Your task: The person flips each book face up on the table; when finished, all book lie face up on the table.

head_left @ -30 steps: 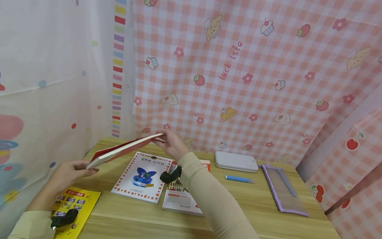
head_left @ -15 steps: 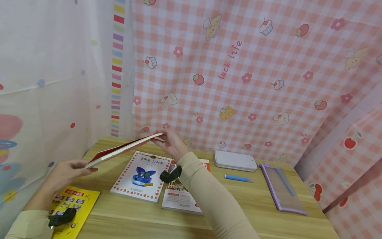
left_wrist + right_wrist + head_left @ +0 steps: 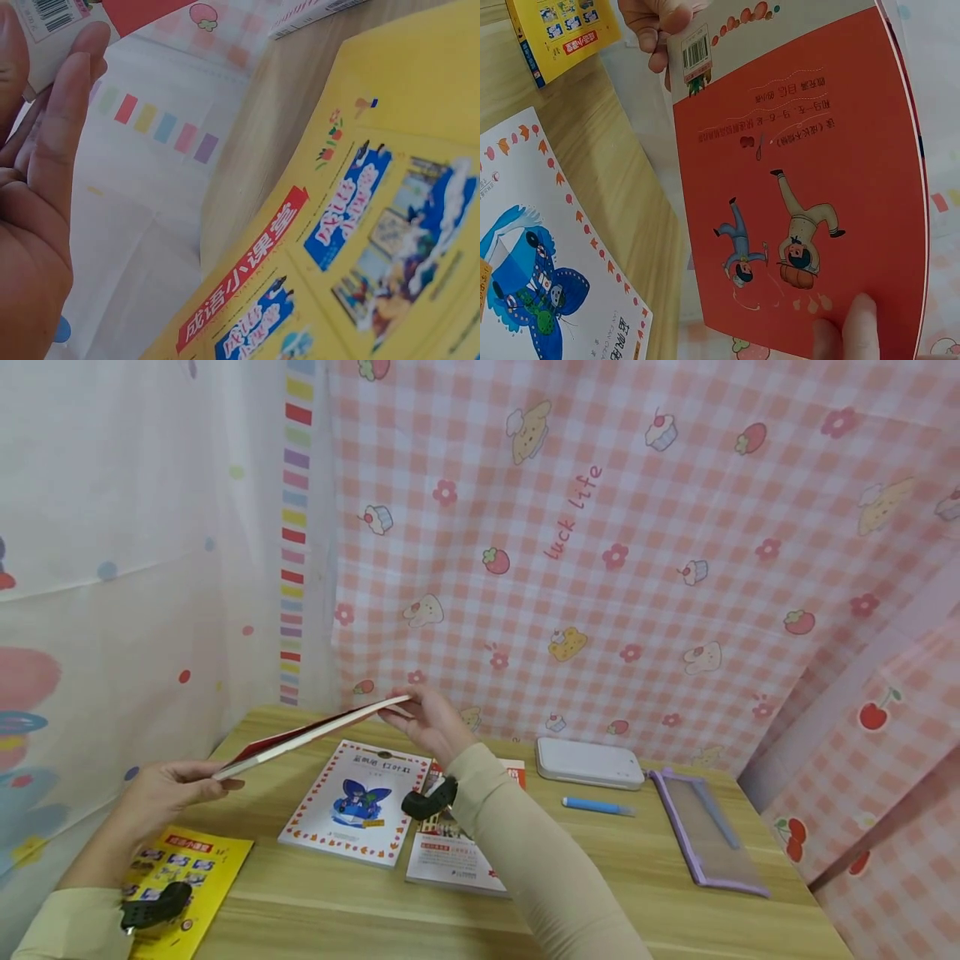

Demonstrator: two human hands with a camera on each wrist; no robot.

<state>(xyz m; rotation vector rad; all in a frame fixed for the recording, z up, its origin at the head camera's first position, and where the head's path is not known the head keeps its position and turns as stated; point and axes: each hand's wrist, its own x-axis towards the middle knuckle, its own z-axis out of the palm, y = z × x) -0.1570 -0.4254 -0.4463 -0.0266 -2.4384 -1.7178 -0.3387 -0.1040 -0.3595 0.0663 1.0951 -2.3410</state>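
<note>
A thin red book (image 3: pixel 315 735) is held up over the back left of the table, tilted with its right end higher. My left hand (image 3: pixel 177 789) pinches its lower left corner between thumb and fingers. At its upper right end my right hand (image 3: pixel 429 727) grips the edge, fingertips on the red cover. In the right wrist view the book's back cover (image 3: pixel 780 187) shows two cartoon figures and a barcode. Below it on the table lies a white book with a blue butterfly (image 3: pixel 360 802). Another book (image 3: pixel 457 864) lies partly hidden under my right forearm.
A yellow book (image 3: pixel 195 877) lies at the left under my left wrist. Toward the back right are a white case (image 3: pixel 588 763), a blue marker (image 3: pixel 596 807) and a purple-edged mesh pouch (image 3: pixel 705 835) with a pen inside. Checked curtains (image 3: pixel 645 610) hang behind the wooden table (image 3: pixel 600 893).
Both hands keep hold of the red book, which has tilted very slightly. The head view has shifted a little; the things on the table stay in place.
</note>
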